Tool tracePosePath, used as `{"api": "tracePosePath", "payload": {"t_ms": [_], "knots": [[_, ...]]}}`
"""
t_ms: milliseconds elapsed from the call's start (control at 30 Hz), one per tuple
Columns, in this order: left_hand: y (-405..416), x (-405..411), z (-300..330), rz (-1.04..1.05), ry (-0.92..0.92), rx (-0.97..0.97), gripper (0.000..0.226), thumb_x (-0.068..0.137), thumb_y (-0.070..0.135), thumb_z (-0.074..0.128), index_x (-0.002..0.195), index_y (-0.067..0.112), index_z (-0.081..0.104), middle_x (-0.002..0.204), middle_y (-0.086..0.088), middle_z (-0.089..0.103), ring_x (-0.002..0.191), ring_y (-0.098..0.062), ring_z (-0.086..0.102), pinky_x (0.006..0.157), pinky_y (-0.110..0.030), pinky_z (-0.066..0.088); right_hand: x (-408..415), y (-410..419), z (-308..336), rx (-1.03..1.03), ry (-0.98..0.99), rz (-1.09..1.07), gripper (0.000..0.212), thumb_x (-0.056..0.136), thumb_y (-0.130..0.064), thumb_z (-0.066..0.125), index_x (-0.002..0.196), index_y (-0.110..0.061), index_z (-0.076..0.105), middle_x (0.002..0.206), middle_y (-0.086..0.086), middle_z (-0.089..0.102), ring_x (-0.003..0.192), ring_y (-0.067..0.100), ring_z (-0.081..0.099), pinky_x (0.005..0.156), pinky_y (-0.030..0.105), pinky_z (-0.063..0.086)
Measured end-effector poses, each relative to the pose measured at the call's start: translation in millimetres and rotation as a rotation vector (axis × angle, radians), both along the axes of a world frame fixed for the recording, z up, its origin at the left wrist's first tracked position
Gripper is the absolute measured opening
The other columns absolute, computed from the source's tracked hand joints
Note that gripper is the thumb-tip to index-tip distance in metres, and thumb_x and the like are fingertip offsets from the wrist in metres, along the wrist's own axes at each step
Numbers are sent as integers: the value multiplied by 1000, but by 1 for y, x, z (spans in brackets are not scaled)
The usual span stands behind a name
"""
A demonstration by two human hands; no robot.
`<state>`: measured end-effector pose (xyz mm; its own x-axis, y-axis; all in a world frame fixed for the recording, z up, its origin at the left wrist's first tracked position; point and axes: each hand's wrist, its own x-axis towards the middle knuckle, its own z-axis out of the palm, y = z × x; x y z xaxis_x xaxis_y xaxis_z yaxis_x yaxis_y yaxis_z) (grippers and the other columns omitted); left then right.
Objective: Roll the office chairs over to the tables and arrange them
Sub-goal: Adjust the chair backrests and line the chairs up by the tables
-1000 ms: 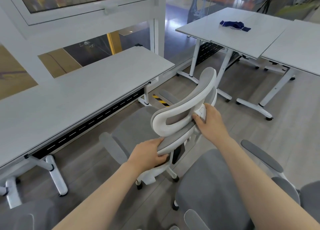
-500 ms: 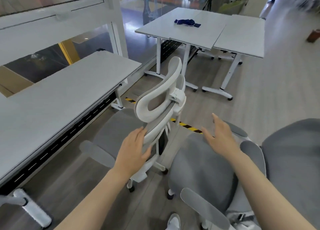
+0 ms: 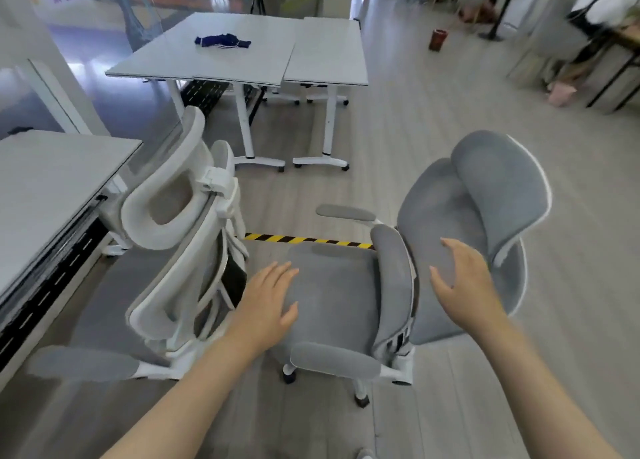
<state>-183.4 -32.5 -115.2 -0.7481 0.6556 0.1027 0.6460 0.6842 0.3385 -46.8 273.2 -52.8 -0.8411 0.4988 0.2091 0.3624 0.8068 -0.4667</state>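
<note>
Grey floor; left hand (image 3: pixel 268 297) and right hand (image 3: pixel 462 278) spread over grey chair (image 3: pixel 346 296).

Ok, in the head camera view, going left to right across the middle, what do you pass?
Near table → chair tucked at it → left hand → second chair's backrest. The right hand overlaps that backrest, so it is left out.
</note>
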Motion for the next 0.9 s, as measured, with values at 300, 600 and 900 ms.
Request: {"api": "tracePosePath", "payload": {"t_ms": [300,600,900], "knots": [[157,44,2,-245,-176,54,63,91,42,54,146,19,35,155,-1,32,144,-18,25,119,-30,17,85,92,4,-87,22,-164,47,92,-14,59,137,-11,46,137,6,49,127,22,41,102,24,27],[293,105,4,-319,-600,-104,97,81,53,67,153,26,8,160,3,18,141,-19,30,111,-34,31,59,169,1,-554,-200,-173,60,93,-21,60,145,-18,29,127,2,48,97,23,57,81,34,47],[335,129,-12,-136,-682,-95,104,82,46,68,153,28,-6,159,0,18,134,-25,40,101,-35,40,22,199,-25,-831,-192,-143,79,87,-23,62,148,-36,15,127,1,53,102,23,59,52,29,55]]}}
